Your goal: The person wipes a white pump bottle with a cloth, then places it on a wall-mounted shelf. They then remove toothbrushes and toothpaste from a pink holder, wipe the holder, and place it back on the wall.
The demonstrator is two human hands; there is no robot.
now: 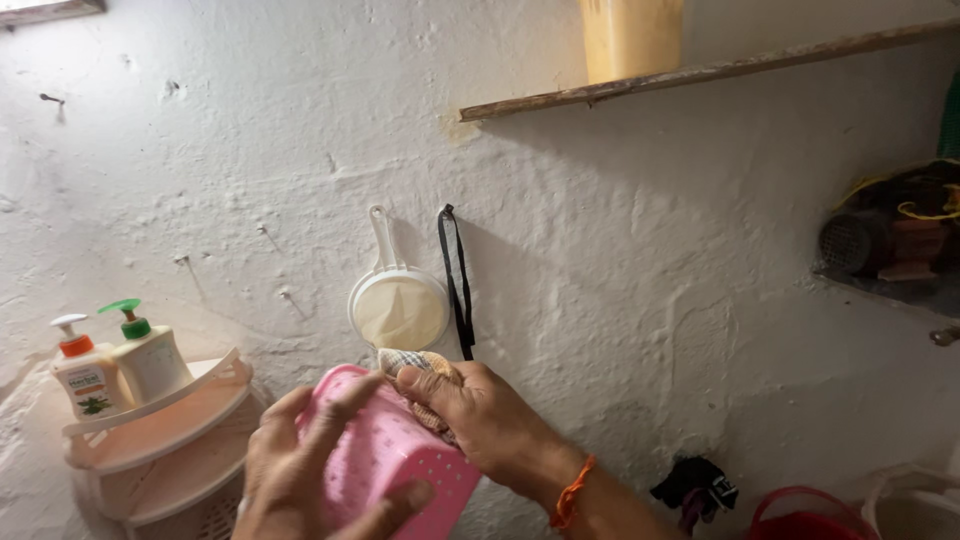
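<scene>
A rough, lumpy whitewashed wall [640, 300] fills nearly everything ahead, its plaster pitted and studded with a few bare nails. High on it runs a worn wooden shelf [720, 70], carrying a yellowish translucent container [630, 38] whose top is cut off by the frame. At lower left stands a tiered corner rack [150, 440] of pale peach plastic with curved rails, its lowest tier running out of sight; on its top tier sit two pump soap bottles, one with an orange collar [88, 375] and one with a green pump [148, 355]. To the far right a dark recess holds a motor-like object [890, 240] tangled with yellow wire, hard to make out. A red bucket [805, 520] shows only its rim and handle at the bottom edge.

Low in the middle, a pink plastic basket [385, 465], rectangular and dotted with small perforations, is held tilted between both hands. The left hand [290, 470] cups its near side, fingers spread across the outer wall and thumb curled under the lower corner. The right hand [480, 415], with an orange thread at the wrist, is bunched around a checked cloth [415, 365] and presses it against the basket's upper edge; most of the cloth is buried in the grip.

Just above the hands a white plastic strainer [400, 305] with fine mesh hangs from a nail, beside a black strap [458, 280].
</scene>
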